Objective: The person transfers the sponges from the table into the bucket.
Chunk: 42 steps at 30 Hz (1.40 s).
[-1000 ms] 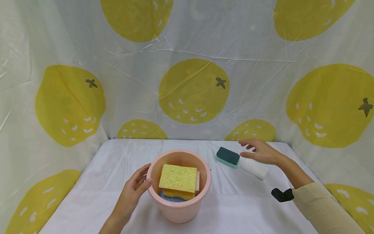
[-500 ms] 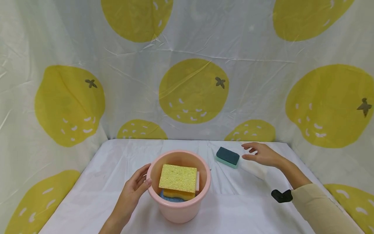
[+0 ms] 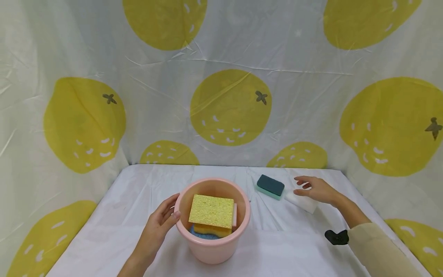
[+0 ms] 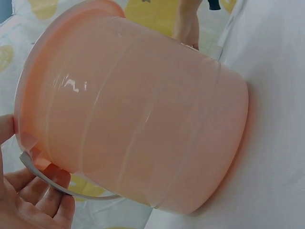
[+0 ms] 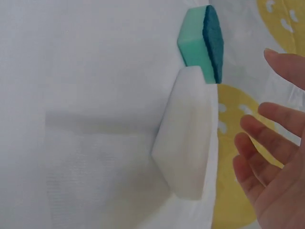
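Observation:
My left hand (image 3: 158, 221) grips the left rim of a pink bucket (image 3: 214, 250), thumb in front and fingers along the outer wall. In the left wrist view the bucket (image 4: 138, 105) has a thin grey handle (image 4: 71, 192) passing by those fingers. Inside the bucket lie a yellow sponge (image 3: 212, 209), an orange-yellow layer under it, something blue (image 3: 204, 234) and a pink edge. Over a white sponge block (image 3: 300, 202) hovers my right hand (image 3: 320, 189), fingers spread and slightly bent, holding nothing. The right wrist view shows this block (image 5: 183, 133) apart from the fingers.
A green sponge with a dark scouring top (image 3: 270, 186) lies just left of the white block, near the back of the white-covered table (image 3: 287, 250). A lemon-print curtain (image 3: 228, 50) hangs behind and along both sides.
My right hand has moved to the right and closer to me, from beyond the white sponge block to above it. My left hand and the bucket stay put.

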Each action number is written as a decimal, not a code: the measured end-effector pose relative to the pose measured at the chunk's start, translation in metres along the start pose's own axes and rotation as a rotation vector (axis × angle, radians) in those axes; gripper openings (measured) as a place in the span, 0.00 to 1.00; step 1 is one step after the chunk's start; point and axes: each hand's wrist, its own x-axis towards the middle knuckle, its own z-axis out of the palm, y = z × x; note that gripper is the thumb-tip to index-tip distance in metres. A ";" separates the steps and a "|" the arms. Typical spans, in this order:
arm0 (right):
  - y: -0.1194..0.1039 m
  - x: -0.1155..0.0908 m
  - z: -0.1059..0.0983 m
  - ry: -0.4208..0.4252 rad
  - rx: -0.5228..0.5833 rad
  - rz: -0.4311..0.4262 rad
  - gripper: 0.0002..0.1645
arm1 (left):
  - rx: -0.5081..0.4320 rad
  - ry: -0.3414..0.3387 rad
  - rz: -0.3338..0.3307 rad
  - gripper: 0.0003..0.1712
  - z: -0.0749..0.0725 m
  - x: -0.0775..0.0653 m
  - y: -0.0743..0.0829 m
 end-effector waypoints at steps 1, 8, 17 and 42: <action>0.002 -0.001 0.001 0.001 0.000 0.006 0.43 | -0.001 -0.002 0.001 0.29 0.000 0.000 0.000; 0.020 -0.003 0.014 -0.004 -0.011 0.083 0.50 | 0.001 -0.007 0.004 0.30 -0.001 0.000 -0.001; 0.044 -0.006 0.038 0.071 -0.005 0.114 0.58 | -0.003 -0.013 0.003 0.30 -0.001 0.001 0.000; 0.044 -0.004 0.045 0.159 -0.008 0.061 0.43 | -0.009 0.000 -0.015 0.30 0.000 0.000 0.000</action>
